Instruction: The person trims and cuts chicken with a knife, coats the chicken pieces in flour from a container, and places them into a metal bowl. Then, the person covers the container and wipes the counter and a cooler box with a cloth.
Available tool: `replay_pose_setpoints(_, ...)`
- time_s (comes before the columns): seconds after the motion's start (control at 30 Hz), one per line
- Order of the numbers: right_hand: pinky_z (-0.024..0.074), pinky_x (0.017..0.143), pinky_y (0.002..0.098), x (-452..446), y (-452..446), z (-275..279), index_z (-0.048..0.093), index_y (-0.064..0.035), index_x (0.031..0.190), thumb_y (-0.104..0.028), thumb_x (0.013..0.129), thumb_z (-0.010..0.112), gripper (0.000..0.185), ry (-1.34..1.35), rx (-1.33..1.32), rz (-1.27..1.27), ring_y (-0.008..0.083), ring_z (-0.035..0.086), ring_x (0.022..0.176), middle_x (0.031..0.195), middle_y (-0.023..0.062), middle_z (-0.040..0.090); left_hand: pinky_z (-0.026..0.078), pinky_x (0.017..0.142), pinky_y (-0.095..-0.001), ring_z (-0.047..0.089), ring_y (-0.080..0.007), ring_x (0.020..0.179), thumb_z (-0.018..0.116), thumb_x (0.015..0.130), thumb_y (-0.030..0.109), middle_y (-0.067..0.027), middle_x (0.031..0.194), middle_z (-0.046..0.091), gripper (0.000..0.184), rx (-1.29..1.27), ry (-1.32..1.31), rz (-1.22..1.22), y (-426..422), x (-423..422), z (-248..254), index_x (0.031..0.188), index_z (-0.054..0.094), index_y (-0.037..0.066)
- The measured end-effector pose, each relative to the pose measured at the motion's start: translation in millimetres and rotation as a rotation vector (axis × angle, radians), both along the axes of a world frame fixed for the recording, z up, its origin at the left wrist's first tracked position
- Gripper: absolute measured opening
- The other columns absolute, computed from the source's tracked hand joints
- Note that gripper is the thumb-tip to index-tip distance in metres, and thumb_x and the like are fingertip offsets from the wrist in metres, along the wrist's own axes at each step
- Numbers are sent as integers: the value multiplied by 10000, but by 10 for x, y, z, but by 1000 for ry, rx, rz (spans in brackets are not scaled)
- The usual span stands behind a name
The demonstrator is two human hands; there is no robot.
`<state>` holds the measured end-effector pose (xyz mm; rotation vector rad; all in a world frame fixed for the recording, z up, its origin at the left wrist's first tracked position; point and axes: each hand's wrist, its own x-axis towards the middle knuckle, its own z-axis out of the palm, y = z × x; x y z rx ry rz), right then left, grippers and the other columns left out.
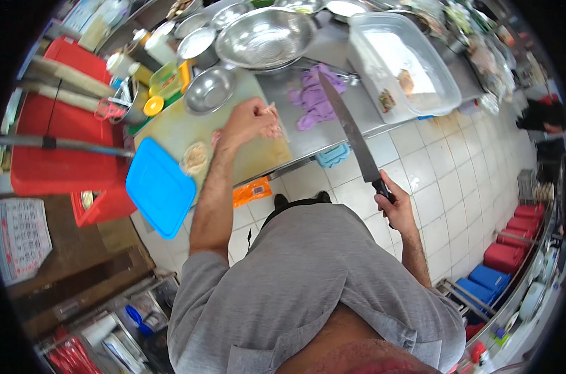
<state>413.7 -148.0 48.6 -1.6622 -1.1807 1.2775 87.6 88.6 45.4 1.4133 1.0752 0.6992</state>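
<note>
My right hand [400, 204] is wrapped round the black handle of a large knife [353, 132], held off the board with its long blade pointing up and away. My left hand [242, 123] is over the cutting board [255, 157], its fingers closed on a piece of pale pink raw meat [271, 127]. More pink meat shows beside the left wrist, partly hidden by it. To the left of that forearm, a flat, pale yellowish piece of food [195, 158] lies on the board.
A blue lid [161, 188] overlaps the board's left edge. Steel bowls [209, 91] stand behind. A purple cloth [314, 103] and a clear plastic tub [442, 75] with food pieces sit on the steel table. An orange packet [251, 192] is at the front edge.
</note>
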Motion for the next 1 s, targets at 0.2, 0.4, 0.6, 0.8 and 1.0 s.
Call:
replay_pose_setpoints(0.2, 434, 509, 208, 187, -172, -45, 431, -168, 1316, 29, 787, 615, 594, -21, 28, -75, 63, 486, 606, 879, 32, 567, 443, 522, -242, 569, -104, 593, 623, 747, 101, -53, 665, 596, 161, 250, -109, -130, 303, 639, 1261, 681, 494, 31)
replay_pose_setpoints(0.4, 439, 522, 208, 354, -336, -97, 436, -169, 1313, 39, 784, 613, 595, -7, -10, -124, 65, 488, 615, 880, 34, 569, 447, 557, -242, 568, -118, 592, 636, 755, 57, -60, 667, 622, 58, 405, -143, -231, 910, 1656, 1697, 728, 619, 9)
replay_pose_setpoints(0.6, 442, 532, 211, 396, -344, -198, 447, -171, 1305, 46, 781, 613, 591, 11, -5, -122, 67, 489, 623, 875, 37, 573, 476, 647, -292, 602, -171, 648, 676, 650, 261, -74, 718, 644, 231, 467, 267, -10, 1328, 2721, 1125, 722, 659, 42)
replay_pose_setpoints(0.8, 449, 607, 230, 413, -253, -310, 460, -153, 1292, 50, 769, 619, 583, -27, 35, -23, 109, 523, 692, 908, 65, 591, 491, 734, -370, 632, -282, 753, 647, 666, 260, -107, 773, 657, 240, 904, 254, 29, 1327, 2862, 743, 828, 662, 85)
replay_pose_setpoints(1.0, 459, 657, 248, 441, -100, -380, 469, -145, 1282, 66, 748, 618, 593, -54, -17, 80, 139, 549, 747, 914, 77, 597, 474, 727, -350, 614, -274, 830, 597, 724, 220, -121, 892, 644, 232, 545, 883, -271, 622, 1052, 637, 910, 647, 90)
